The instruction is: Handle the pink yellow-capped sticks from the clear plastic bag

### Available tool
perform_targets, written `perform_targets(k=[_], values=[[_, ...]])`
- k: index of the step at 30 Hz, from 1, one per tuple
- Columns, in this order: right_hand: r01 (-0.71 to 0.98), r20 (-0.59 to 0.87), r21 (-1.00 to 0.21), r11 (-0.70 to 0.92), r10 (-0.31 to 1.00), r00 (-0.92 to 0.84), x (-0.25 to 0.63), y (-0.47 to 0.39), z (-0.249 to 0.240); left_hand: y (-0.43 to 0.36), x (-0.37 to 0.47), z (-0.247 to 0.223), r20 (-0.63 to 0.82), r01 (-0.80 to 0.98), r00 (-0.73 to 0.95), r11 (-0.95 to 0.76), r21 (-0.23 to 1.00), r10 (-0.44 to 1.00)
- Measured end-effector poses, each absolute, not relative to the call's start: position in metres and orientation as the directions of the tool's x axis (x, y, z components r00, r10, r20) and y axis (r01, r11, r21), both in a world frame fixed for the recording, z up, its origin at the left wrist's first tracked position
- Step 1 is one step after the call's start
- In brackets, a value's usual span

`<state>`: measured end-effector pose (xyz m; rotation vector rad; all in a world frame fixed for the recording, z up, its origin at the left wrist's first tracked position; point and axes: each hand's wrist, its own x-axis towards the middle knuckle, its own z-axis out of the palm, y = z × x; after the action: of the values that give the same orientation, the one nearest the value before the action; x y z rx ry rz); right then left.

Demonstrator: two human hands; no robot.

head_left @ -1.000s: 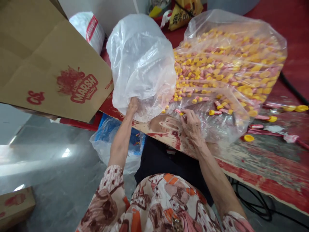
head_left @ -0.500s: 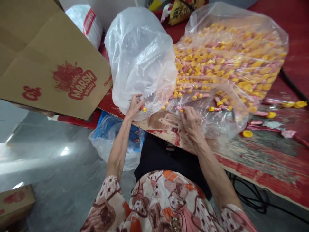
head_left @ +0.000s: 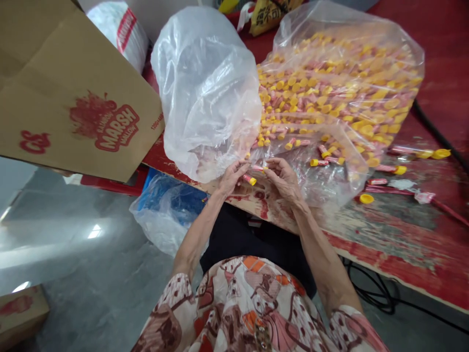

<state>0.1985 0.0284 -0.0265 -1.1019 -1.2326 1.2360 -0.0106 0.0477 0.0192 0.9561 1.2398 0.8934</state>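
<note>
My left hand (head_left: 233,179) is closed around a small red tube with a yellow cap (head_left: 249,180), its capped end pointing toward me at the right. Just behind it, a second pink-and-white tube (head_left: 258,168) lies between my hands. My right hand (head_left: 283,178) pinches this one at its yellow end, and the fingertips of my left hand are close to its other end. Both hands hover over the table's front edge. Beyond them spreads a clear bag (head_left: 351,93) full of similar yellow-capped tubes, with a cloudy white plastic bag (head_left: 205,88) to its left.
A printed cardboard box (head_left: 73,98) stands at the left. Below the table edge is a blue bin (head_left: 150,181) lined with clear plastic. A loose yellow cap (head_left: 366,199) and several tubes lie at the right on the worn red table (head_left: 414,244). Black cables (head_left: 381,298) hang beneath.
My left hand has moved right, from the white bag's front to beside my right hand, carrying its tube along. My right hand keeps its tube, now lifted between both hands.
</note>
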Motion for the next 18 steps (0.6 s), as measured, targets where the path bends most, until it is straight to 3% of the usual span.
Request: perform_targets(k=[4,7,13,18], values=[[0.115,0.088,-0.988,0.106,0.985,-0.148,0.202,0.026,-0.021,0.044,-0.017,0.019,-0.276,0.152,0.145,0.254,0.955,0.95],[0.255,0.178,-0.946,0.198,0.979,-0.098,0.207,0.029,-0.024,0.045,-0.024,0.023,-0.171,0.38,0.125,0.112,0.918,0.977],[0.49,0.27,-0.862,0.128,0.935,0.231,0.213,0.035,-0.043,0.039,-0.021,0.031,-0.009,0.684,0.19,-0.126,0.718,0.982],[0.577,0.338,-0.802,0.152,0.913,0.229,0.211,0.033,-0.045,0.037,0.012,0.028,-0.001,0.81,0.34,-0.292,0.508,0.94]])
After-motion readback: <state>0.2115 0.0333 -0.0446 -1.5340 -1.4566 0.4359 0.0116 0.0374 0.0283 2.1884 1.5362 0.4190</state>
